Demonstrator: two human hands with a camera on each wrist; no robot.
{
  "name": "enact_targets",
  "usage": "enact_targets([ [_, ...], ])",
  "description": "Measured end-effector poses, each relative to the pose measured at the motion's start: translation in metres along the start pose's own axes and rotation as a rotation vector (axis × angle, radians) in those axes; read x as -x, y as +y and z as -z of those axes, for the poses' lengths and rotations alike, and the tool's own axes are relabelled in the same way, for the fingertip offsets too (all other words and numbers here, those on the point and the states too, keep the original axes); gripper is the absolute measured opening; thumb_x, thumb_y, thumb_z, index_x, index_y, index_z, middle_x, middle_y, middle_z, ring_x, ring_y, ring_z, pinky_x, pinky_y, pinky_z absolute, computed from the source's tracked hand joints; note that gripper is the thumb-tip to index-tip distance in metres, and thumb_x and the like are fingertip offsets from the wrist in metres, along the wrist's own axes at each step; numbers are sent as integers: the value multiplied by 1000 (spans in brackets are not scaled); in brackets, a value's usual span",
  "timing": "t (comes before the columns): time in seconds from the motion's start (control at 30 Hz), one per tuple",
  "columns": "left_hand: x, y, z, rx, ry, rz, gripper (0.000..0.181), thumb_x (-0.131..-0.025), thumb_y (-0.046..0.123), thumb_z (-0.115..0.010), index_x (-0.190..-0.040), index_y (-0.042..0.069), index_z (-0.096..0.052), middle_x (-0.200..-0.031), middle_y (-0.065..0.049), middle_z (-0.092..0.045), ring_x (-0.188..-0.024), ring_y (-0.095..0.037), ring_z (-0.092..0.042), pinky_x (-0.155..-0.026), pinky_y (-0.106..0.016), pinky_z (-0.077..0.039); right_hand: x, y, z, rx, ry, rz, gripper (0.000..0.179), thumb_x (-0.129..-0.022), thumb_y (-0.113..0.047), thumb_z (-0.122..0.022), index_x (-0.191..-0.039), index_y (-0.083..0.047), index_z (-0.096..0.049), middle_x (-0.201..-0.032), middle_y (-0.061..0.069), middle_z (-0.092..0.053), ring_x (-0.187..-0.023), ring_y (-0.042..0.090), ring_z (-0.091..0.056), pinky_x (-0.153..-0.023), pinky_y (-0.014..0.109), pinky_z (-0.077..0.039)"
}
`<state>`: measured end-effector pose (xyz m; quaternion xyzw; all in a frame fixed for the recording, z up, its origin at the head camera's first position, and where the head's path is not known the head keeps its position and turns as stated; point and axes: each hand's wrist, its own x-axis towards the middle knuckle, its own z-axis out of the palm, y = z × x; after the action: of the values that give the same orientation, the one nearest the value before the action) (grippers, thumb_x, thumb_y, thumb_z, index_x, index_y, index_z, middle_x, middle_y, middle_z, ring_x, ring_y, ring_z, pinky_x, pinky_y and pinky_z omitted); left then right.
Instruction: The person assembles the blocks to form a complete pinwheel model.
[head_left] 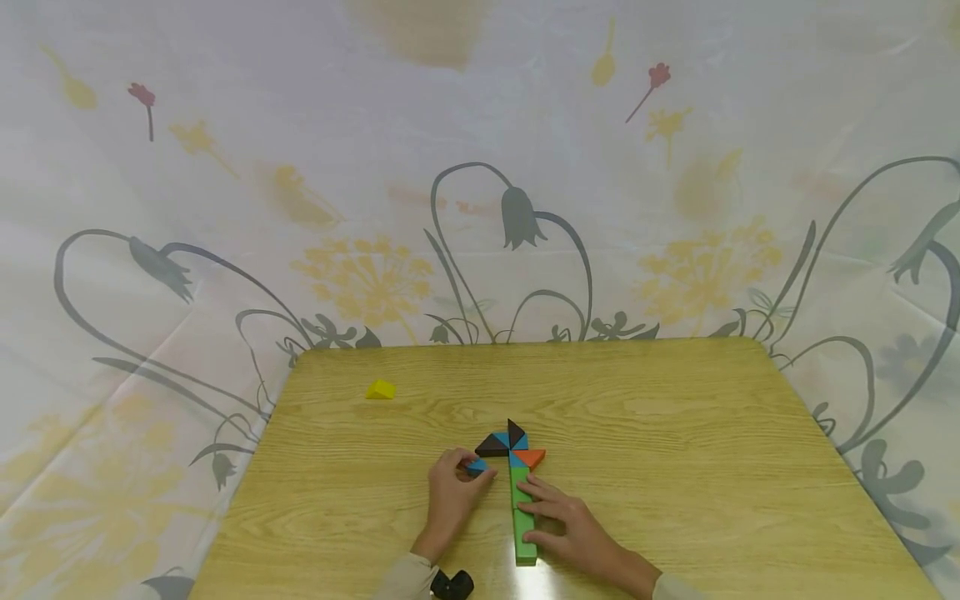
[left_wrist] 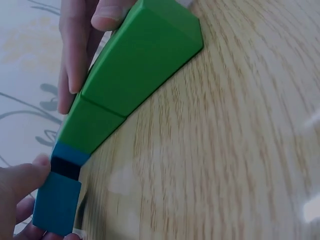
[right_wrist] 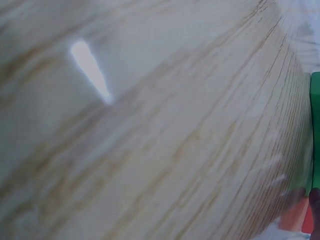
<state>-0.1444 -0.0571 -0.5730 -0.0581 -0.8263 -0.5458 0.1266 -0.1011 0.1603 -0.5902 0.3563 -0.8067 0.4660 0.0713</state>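
In the head view my left hand (head_left: 448, 497) pinches a blue triangular block (head_left: 477, 467) between thumb and fingers, left of a pinwheel shape lying on the table. That shape has black triangular blocks (head_left: 492, 447), blue triangular blocks (head_left: 501, 437) and an orange triangular block (head_left: 531, 458). Below it, two green blocks (head_left: 527, 550) stand end to end in a line toward me. My right hand (head_left: 573, 531) touches their right side with fingers and thumb spread. The left wrist view shows the held blue block (left_wrist: 57, 205) close to the row's far end.
A yellow block (head_left: 381, 389) lies alone near the table's back left. The wood-grain table (head_left: 675, 417) ends at a flower-printed cloth (head_left: 480, 125) behind it. A black device (head_left: 452, 585) is at my left wrist.
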Motion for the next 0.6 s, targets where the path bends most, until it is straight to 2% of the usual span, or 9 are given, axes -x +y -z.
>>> enact_targets([
  [0.27, 2, 1, -6, -4, -13, -44, 19, -74, 8, -81, -84, 4, -66, -79, -6, -59, -70, -15, -58, -62, -25, -51, -1, -1, -1, 5, 5, 6, 41, -84, -24, -71, -119, -3, -65, -134, 17, -52, -127, 40, -41, -105, 28, -35],
  [0.47, 4, -2, -11, -26, 17, -114, 14, -73, -6, -77, -79, 3, -67, -76, -7, -60, -65, -16, -60, -58, -23, -53, 0, -1, -1, 5, 3, -11, 41, -84, -25, -70, -120, -5, -65, -135, 16, -51, -128, 39, -41, -106, 27, -34],
  [0.6, 5, -2, -15, -20, 34, -142, 14, -73, -9, -75, -78, 2, -68, -76, -8, -61, -64, -16, -61, -57, -22, -53, 0, -1, -1, 3, 3, -17, 42, -84, -26, -71, -120, -5, -65, -136, 15, -51, -129, 38, -40, -106, 27, -34],
])
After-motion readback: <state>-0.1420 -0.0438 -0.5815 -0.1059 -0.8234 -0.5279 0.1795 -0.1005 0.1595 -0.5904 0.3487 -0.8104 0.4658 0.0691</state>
